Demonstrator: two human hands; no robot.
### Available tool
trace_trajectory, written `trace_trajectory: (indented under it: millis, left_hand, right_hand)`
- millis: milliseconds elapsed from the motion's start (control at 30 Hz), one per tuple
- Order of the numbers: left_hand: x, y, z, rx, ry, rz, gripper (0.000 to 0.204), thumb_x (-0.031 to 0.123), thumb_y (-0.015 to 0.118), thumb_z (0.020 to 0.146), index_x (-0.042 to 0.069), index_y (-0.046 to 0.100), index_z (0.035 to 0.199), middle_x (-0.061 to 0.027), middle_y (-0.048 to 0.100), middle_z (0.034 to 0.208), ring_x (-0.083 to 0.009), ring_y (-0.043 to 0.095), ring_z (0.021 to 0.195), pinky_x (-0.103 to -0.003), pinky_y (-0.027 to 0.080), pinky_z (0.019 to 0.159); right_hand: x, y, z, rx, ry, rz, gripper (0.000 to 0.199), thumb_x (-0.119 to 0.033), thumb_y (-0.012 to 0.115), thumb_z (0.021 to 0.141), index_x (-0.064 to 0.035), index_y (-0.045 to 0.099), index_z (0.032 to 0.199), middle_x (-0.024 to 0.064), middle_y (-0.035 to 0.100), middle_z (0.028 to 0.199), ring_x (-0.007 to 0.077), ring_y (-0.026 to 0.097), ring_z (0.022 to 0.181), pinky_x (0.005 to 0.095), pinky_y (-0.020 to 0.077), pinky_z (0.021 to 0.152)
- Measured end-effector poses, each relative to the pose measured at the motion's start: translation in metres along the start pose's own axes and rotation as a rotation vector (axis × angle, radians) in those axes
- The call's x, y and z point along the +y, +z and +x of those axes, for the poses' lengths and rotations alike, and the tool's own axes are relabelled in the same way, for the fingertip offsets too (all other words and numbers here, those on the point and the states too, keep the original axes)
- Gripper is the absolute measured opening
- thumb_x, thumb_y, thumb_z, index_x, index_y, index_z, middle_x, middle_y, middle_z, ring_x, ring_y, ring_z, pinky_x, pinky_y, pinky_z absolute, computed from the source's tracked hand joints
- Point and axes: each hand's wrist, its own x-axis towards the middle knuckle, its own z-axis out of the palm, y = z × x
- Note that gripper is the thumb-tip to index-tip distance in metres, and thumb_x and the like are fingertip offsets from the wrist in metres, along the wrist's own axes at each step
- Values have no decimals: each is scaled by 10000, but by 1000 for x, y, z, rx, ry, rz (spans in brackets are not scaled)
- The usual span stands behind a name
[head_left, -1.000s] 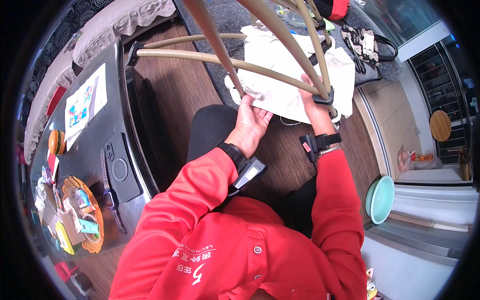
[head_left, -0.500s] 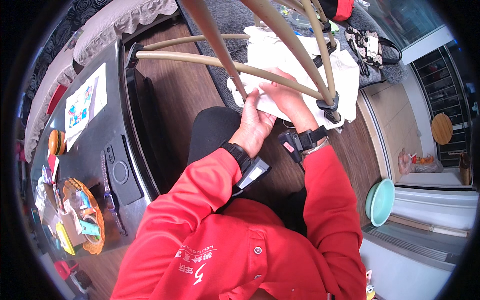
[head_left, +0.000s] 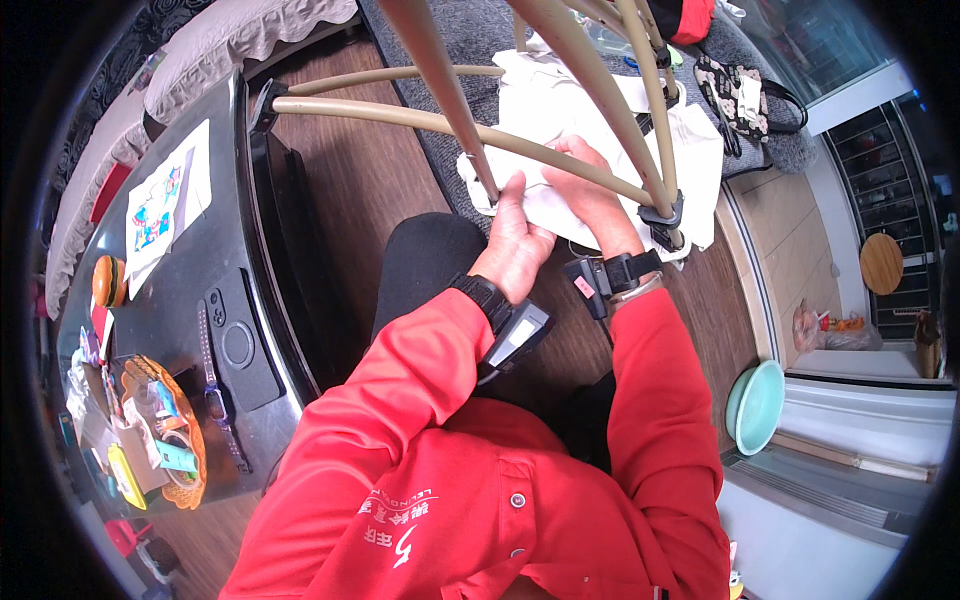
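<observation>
White cloth (head_left: 620, 130), brightly lit and loosely spread, lies among the tan tubes of a folding frame (head_left: 555, 155). At its near edge my left hand (head_left: 518, 245) is closed on the cloth, thumb raised beside the lower end of one tube and fingers partly underneath. My right hand (head_left: 592, 200) grips the same cloth just to the right, close to the left hand. A slanting tube crosses in front of its fingertips, so they are partly hidden. Dark joints (head_left: 662, 212) link the tubes to the right of my hands.
On the left, a black table (head_left: 175, 335) bears a phone (head_left: 245, 345), a watch (head_left: 215, 400), paper (head_left: 170, 215), a toy burger (head_left: 109, 281) and an orange basket (head_left: 198, 450). A patterned bag (head_left: 725, 95) lies at the back right. Green basins (head_left: 760, 405) stand at the right.
Both hands stay at the cloth's near edge; the left has shifted slightly right, and the right hand's fingers reach a little differently behind the tube. The view has tilted slightly.
</observation>
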Motion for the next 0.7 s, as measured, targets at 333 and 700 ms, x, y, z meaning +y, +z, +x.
trace_trajectory:
  millis: [333,700]
  left_hand:
    - [-4,-3,8,34,38,36,351,170,576,883,33,465,1186,-135,559,1160,-273,567,1049,-425,469,935]
    - [-3,-5,2,-46,40,97,376,135,612,857,34,461,1186,-129,562,1156,-267,562,1063,-416,467,947]
  right_hand:
    - [55,-16,-21,234,115,59,166,-137,572,845,-32,577,974,59,598,812,115,563,760,268,460,670]
    - [62,-23,-60,396,183,-214,236,-231,546,887,-31,575,1008,111,592,880,234,584,860,360,451,793]
